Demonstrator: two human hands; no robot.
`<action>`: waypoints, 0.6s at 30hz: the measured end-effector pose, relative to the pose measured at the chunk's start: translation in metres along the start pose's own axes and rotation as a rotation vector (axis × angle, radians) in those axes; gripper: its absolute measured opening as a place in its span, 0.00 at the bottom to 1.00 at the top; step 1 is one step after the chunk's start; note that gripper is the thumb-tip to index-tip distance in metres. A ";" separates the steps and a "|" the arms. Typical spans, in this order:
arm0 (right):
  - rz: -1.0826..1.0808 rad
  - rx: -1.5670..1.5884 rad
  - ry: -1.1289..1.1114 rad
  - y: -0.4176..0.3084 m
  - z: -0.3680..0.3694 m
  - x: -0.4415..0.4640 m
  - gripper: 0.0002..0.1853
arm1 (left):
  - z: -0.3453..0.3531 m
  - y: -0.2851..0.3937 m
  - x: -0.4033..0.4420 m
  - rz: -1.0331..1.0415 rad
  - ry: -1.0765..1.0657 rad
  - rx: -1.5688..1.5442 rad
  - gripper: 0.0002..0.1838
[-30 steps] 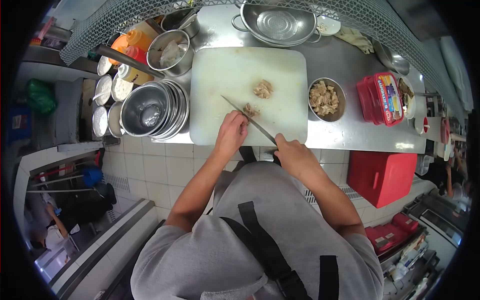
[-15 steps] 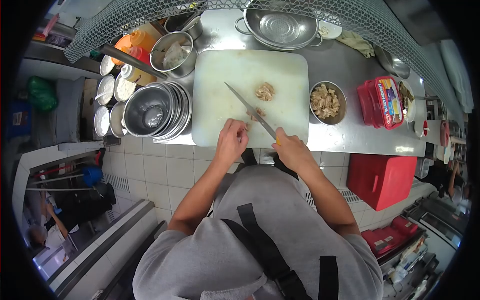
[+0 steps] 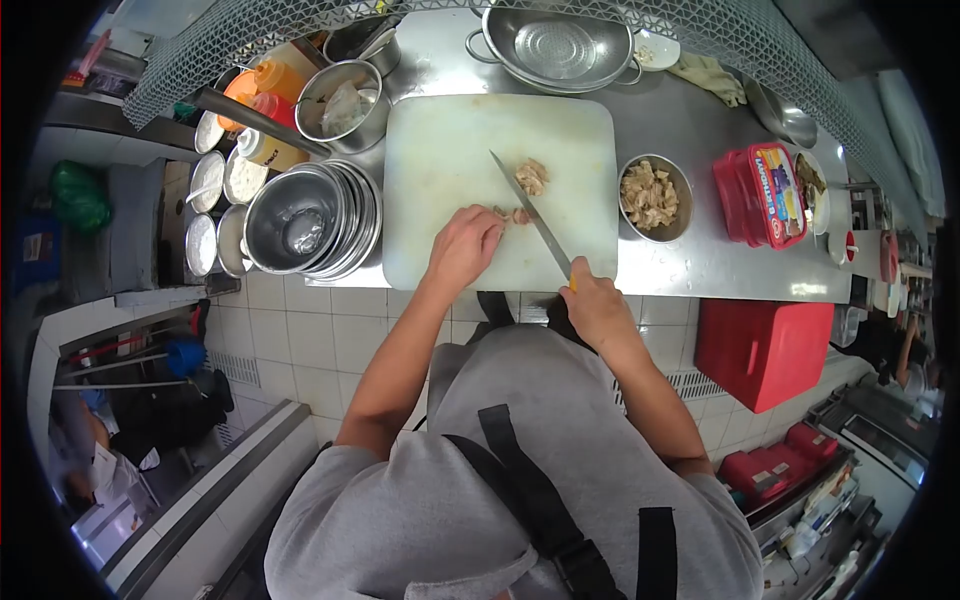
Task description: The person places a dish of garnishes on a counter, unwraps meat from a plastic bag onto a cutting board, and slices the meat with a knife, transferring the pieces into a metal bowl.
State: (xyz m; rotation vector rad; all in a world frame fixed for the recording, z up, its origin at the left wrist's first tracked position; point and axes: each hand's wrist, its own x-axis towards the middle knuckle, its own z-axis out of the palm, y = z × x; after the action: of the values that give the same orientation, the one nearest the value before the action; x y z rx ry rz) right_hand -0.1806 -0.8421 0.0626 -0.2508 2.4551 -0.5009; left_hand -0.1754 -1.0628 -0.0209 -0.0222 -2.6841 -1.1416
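My right hand (image 3: 597, 302) is wrapped round the yellow handle of a long kitchen knife (image 3: 546, 232). The blade points up and left across a white cutting board (image 3: 430, 150), its edge beside a small piece of light-brown meat (image 3: 520, 216). My left hand (image 3: 467, 245) rests on the board just left of the blade, fingers curled and pinching the meat at their tips. Part of that piece is hidden under the fingers. A small pile of cut meat (image 3: 531, 177) lies farther up the board, right of the blade.
Right of the board stands a steel bowl of meat pieces (image 3: 650, 198), then a red tub (image 3: 760, 197). Stacked steel bowls (image 3: 300, 225), squeeze bottles (image 3: 270, 150) and a steel pot (image 3: 345, 105) crowd the left. A colander (image 3: 560, 50) sits behind. Wire mesh (image 3: 400, 10) overhangs the far edge.
My left hand has moved up the board and its fingers have closed on the meat. The knife has shifted right, its tip now nearer the pile.
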 end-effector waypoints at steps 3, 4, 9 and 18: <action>0.009 0.006 -0.010 -0.001 -0.003 -0.002 0.16 | -0.004 0.004 -0.012 0.004 0.061 -0.013 0.07; -0.039 -0.013 -0.019 -0.002 0.000 -0.003 0.16 | -0.002 0.004 -0.016 0.003 0.065 -0.012 0.08; -0.104 -0.135 -0.100 -0.018 -0.006 -0.010 0.15 | 0.011 -0.009 -0.018 -0.047 0.016 -0.081 0.09; -0.204 -0.046 -0.097 -0.012 0.041 0.045 0.13 | 0.008 -0.007 -0.019 -0.068 0.011 -0.100 0.09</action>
State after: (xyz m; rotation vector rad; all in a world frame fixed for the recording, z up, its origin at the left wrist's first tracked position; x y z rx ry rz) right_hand -0.1911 -0.8783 0.0126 -0.5363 2.3606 -0.5062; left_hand -0.1587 -1.0607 -0.0355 0.0589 -2.6346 -1.2917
